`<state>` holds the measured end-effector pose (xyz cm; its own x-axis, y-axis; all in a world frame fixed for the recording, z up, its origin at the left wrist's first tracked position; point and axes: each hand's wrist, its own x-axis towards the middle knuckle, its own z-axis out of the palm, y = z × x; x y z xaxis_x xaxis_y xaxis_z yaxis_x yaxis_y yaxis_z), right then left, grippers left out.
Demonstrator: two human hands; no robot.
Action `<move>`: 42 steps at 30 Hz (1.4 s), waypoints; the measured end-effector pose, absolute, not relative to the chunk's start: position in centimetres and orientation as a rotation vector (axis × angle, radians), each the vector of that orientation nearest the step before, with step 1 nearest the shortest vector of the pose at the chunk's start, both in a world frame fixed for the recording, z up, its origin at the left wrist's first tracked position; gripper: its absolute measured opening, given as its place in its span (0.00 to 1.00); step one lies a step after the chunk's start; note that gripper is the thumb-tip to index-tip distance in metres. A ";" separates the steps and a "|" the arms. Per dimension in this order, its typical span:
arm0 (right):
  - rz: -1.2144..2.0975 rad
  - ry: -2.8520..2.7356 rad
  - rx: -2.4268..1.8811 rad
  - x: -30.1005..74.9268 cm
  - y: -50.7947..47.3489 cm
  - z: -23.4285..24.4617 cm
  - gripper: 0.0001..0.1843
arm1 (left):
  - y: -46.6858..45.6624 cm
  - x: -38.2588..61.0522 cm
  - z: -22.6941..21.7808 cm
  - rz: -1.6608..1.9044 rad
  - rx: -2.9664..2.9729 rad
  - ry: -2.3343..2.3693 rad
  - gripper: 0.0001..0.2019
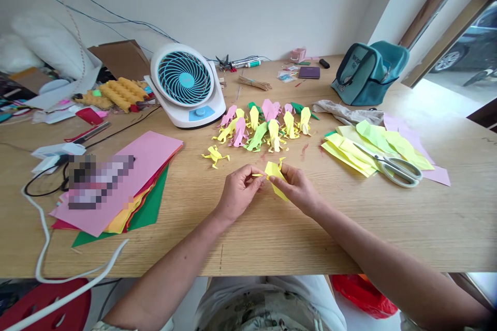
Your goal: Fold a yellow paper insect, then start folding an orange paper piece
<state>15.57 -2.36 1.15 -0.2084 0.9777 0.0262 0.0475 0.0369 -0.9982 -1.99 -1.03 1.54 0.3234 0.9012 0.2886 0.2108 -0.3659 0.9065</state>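
Both hands meet over the near middle of the table around a yellow folded paper figure (274,169). My left hand (241,189) pinches a thin folded strip at the figure's left side. My right hand (298,186) grips the body between thumb and fingers, and a bent strip pokes up above it. Just beyond my left hand lies a small yellow paper figure with spread legs (214,156). Past that stands a cluster of similar folded paper figures (274,134) in pink, yellow and green.
Scissors (399,169) rest on yellow and green paper pieces (349,152) at right. A stack of coloured paper (155,145) lies left, near a white cable (42,238). Behind stand a white fan (186,80), a stick bundle (254,83) and a teal bag (365,75).
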 end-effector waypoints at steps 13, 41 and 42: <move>1.058 -1.558 -1.157 15.3 -2.5 -0.3 0.17 | -1.5 -0.8 1.1 1.092 1.218 0.980 0.14; 1.089 -1.566 -1.190 14.7 -2.9 0.1 0.21 | -1.6 -0.8 1.2 1.179 1.236 0.947 0.12; 1.119 -1.554 -1.191 14.6 -2.9 0.2 0.21 | -1.7 -0.8 1.3 1.178 1.256 0.941 0.14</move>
<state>14.63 -2.95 0.22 -0.1771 0.9784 0.1066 0.2096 0.1433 -0.9672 -0.79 -1.68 1.28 0.1844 0.9789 0.0878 -0.1307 -0.0641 0.9893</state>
